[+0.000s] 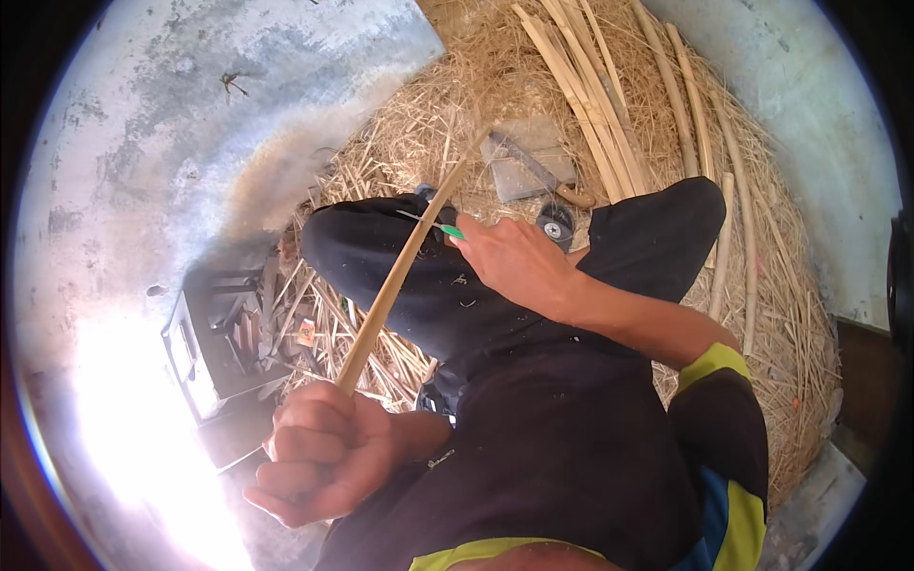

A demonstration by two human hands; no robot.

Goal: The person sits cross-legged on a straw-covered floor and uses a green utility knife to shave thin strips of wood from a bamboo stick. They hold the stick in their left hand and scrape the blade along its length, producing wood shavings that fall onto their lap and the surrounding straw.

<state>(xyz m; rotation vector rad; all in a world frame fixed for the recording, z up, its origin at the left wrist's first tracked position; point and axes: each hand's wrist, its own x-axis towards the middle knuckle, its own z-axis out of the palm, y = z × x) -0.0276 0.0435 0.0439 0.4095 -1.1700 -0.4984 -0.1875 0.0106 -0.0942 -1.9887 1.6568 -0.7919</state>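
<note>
My left hand (328,452), at the lower left, is closed in a fist round the near end of a long pale bamboo strip (386,290). The strip slants up and away to the right, over my crossed legs, its far end narrowing. In my right hand (522,266) is a small knife (451,231) with a green handle, the fingers wrapped round it. Its thin blade crosses the strip at about the upper third; whether it cuts into the strip cannot be made out. Part of the handle is hidden in my fingers.
Beyond my legs, a larger wooden-handled knife (533,164) lies across a flat grey block (509,181). Split strips (600,105) and long poles (671,81) lie at the far right on straw-like shavings (476,81). A dark open-framed box (233,371) stands at left by a bright patch.
</note>
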